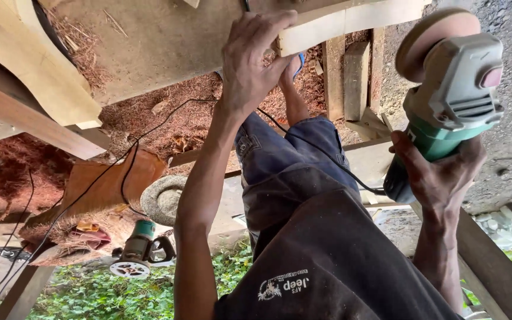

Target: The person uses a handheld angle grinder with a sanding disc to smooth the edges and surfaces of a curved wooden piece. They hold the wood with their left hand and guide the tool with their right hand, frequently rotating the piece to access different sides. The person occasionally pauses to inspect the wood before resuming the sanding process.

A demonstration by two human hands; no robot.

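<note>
left hand (pixel 255 62) fingers clamped on pale wooden piece (pixel 351 21); right hand (pixel 442 172) grips green angle grinder (pixel 448 95), just right of the wood.

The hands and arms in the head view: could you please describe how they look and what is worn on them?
Both hands, left and right, are bare, without gloves, rings or a watch. Both forearms are bare too, with no sleeves reaching them. The person wears a dark top with a small pale printed emblem and blue shorts.
</note>
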